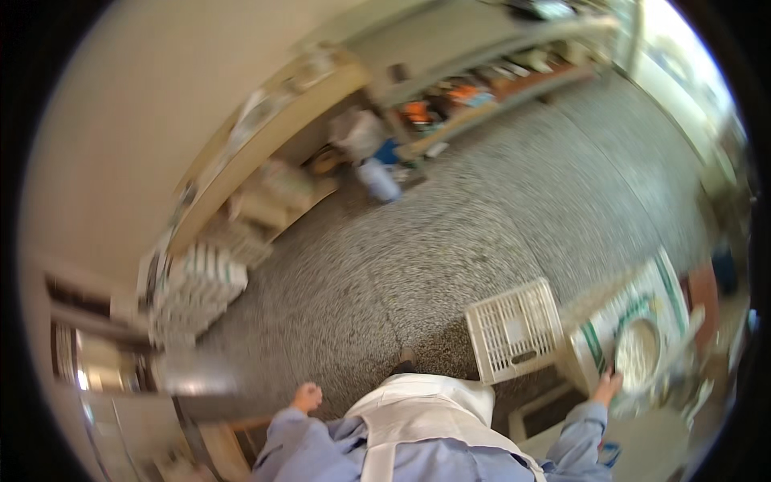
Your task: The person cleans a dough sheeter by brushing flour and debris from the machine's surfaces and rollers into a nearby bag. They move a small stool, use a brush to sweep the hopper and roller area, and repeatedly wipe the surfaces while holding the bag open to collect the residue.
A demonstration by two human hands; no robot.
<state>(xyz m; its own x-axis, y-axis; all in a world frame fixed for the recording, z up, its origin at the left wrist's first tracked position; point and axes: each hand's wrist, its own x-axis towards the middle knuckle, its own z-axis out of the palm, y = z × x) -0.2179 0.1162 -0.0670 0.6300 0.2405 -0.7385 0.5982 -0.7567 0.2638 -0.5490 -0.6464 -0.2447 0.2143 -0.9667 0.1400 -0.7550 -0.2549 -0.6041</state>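
Observation:
My right hand [607,387] reaches out to the right and grips the rim of a round metal bowl [638,353] filled with pale, grainy stuff. The bowl hangs over a large white sack with green stripes [654,299]. My left hand [306,397] is closed in a loose fist at my side, with nothing in it. I wear a blue long-sleeved shirt and a white apron [418,410]. The picture is blurred by motion.
A white slatted plastic crate [514,328] stands on the speckled floor [450,233] just left of the sack. Stacked white boxes [193,289] sit at the left under a long counter [265,136]. Shelves with goods [482,96] run along the back. A blue-white container [377,178] stands near them.

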